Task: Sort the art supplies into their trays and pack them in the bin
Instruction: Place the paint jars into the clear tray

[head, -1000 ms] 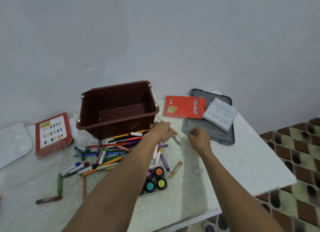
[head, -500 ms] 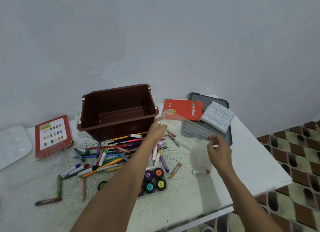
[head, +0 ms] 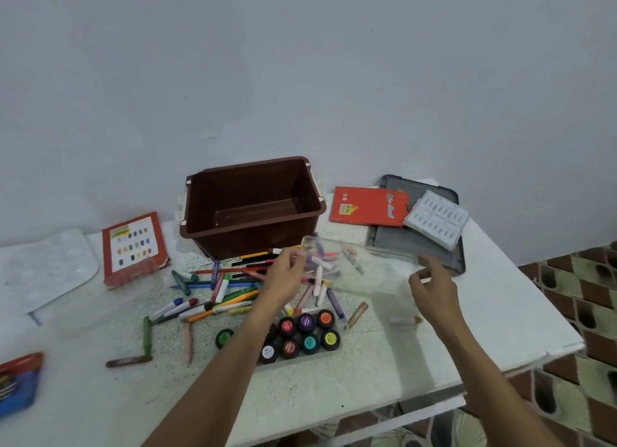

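I hold a clear plastic tray [head: 374, 266] above the table with both hands. My left hand [head: 287, 274] pinches its left end and my right hand [head: 430, 288] pinches its right end. Under it lies a loose pile of crayons, markers and pencils [head: 230, 284]. A set of small paint pots [head: 305, 335] sits in a tray in front of the pile. The brown bin [head: 250, 206] stands open behind the pile, with nothing visible inside.
A red booklet [head: 369, 206] and a white moulded tray [head: 435, 223] lie on a grey lid [head: 417, 249] at the back right. A red box [head: 133, 246] and a white palette [head: 43, 268] lie at the left. The table edge runs close on the right.
The clear tray has come off the grey lid and moved left and toward me, over the crayon pile. My right hand moved right along its end.
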Demonstrator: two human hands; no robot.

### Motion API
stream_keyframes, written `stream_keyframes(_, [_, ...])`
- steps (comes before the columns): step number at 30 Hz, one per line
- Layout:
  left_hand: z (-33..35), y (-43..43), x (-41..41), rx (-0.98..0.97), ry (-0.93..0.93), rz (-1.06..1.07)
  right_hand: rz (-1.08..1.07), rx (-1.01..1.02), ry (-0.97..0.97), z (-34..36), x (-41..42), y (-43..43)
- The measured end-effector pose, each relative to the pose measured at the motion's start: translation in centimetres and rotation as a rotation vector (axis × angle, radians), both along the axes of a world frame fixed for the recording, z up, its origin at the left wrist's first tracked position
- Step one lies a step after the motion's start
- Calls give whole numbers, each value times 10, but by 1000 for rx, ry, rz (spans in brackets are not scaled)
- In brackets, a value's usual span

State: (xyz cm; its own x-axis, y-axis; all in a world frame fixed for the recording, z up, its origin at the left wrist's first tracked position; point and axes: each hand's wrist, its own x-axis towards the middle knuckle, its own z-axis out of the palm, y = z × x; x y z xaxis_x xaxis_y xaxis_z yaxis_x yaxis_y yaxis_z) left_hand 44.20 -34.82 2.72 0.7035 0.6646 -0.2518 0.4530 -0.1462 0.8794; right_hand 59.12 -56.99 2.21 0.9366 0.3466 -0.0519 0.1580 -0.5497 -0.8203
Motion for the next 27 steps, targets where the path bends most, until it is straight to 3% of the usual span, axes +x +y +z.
stream_keyframes(6, [-1, 10, -65, 169, 82, 196, 143, 28, 59, -6, -34, 26])
stream_keyframes(14, [-5, 9, -153, 207, 280, 227, 301, -36, 76, -10, -77, 46])
stream_keyframes(27, [-6, -14, -182, 205, 223, 334, 373, 5, 136, -10, -103, 46])
